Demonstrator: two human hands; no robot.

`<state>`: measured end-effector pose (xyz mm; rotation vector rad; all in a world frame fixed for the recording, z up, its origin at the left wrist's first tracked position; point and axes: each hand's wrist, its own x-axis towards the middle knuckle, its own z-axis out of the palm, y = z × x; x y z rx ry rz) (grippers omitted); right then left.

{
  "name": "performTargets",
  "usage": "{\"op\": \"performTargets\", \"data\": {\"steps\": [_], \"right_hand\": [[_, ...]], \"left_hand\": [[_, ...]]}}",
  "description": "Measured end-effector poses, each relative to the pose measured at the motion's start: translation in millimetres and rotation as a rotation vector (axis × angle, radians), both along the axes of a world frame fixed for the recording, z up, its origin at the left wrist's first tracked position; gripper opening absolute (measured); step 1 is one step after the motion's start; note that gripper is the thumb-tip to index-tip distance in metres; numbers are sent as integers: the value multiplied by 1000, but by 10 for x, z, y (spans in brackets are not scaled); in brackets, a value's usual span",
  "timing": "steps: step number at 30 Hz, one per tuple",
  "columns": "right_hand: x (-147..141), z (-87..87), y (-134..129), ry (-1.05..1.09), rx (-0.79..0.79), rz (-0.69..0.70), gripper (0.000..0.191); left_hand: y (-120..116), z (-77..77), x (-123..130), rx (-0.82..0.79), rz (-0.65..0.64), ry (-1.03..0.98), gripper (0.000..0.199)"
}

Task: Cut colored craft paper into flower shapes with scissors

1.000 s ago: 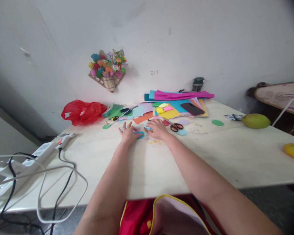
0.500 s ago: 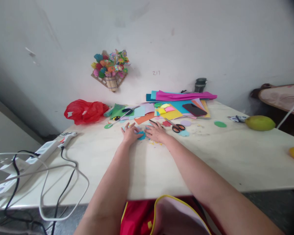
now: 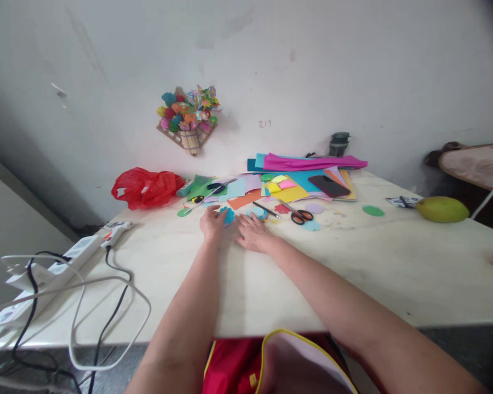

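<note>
A small blue scalloped paper piece is pinched between the thumb and fingers of my left hand, just above the table. My right hand lies on the table beside it, palm down with fingers spread. Beyond my right fingertips are a light blue cutout and a black pen. Scissors with black and orange handles rest to the right, touching a light blue paper scrap. A red paper flower sits near the blades.
Coloured sheets and a dark phone lie at the back. A red plastic bag and second scissors are back left. Cables and a power strip occupy the left; a green fruit sits right.
My left hand has lifted the blue piece a little and shifted left. My right hand has moved slightly left and nearer to me, uncovering the pen and the light blue cutout.
</note>
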<state>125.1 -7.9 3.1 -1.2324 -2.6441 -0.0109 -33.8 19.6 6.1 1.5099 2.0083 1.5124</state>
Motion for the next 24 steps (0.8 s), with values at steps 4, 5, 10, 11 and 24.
{"op": "performTargets", "data": {"steps": [4, 5, 10, 11, 24], "right_hand": [[-45, -25, -112, -37, -107, 72, 65], [-9, -27, -124, -33, -109, 92, 66], [429, -38, -80, -74, -127, 214, 67], [548, -43, -50, -91, -121, 224, 66], [1285, -54, 112, -82, 212, 5, 47]], "left_hand": [[31, -60, 10, 9, -63, -20, 25], [37, -75, 16, 11, -79, -19, 25], [59, -126, 27, 43, -132, -51, 26], [61, -129, 30, 44, -141, -60, 26], [-63, -29, 310, -152, -493, -89, 20]]}}
